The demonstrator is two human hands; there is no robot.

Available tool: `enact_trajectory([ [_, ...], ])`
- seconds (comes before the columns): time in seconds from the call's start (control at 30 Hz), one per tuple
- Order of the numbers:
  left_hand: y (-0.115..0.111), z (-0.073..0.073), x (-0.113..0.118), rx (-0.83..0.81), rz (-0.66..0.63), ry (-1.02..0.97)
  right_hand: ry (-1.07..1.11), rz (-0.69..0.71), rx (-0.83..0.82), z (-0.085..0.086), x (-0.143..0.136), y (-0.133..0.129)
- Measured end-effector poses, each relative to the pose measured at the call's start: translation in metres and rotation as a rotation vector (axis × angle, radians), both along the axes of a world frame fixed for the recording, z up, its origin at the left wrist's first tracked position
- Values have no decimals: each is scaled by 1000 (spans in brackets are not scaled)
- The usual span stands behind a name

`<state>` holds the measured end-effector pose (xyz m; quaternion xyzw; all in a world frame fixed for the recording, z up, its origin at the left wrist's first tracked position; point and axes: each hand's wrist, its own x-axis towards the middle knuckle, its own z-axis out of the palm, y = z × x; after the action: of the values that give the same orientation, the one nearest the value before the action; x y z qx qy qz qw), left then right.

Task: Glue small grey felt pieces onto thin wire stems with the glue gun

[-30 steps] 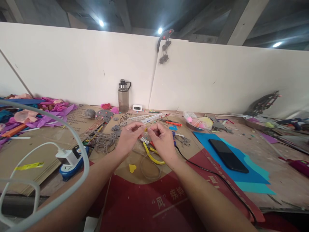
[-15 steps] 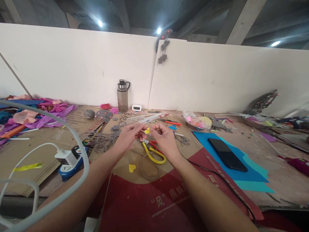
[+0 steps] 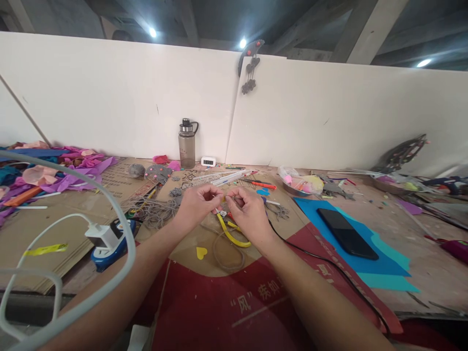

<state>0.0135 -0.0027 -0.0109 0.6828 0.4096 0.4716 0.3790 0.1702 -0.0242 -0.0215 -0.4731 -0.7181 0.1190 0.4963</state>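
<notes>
My left hand [image 3: 200, 204] and my right hand [image 3: 249, 213] meet fingertip to fingertip above the cardboard, both pinched closed. Between them only a sliver of a small yellow heart cutout [image 3: 224, 198] shows; the fingers cover the rest. Just below lie pliers with yellow handles [image 3: 234, 239], partly behind my right hand, and a bit of a red tool. A loop of grey cord [image 3: 234, 268] rests on the cardboard under my hands; where its upper end goes is unclear. Another yellow heart [image 3: 201, 252] lies flat nearer to me.
Tangled grey cord [image 3: 155, 212] and a charger on a blue power strip [image 3: 111, 246] are on the left. A white cable [image 3: 122, 219] arcs across the near left. At right, a phone [image 3: 347, 233] lies on blue sheets [image 3: 387, 265]. A bottle [image 3: 187, 148] stands behind.
My fingertips have closed further over the small yellow heart, which was plainly visible before. My right hand has turned slightly, and the view has shifted a little.
</notes>
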Motion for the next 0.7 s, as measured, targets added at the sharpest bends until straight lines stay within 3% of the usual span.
enact_trajectory([
  [0.13,4,0,-3,-31,91,-56,44,35,-55,-5,-2,1],
  [0.33,21,-7,-11,-42,168,-352,-26,100,-34,-5,-3,0],
  [0.47,32,-9,-18,-30,218,-536,-84,219,-85,-4,-3,-1],
  [0.7,54,0,-55,-7,366,-876,-26,348,-220,21,16,-13],
])
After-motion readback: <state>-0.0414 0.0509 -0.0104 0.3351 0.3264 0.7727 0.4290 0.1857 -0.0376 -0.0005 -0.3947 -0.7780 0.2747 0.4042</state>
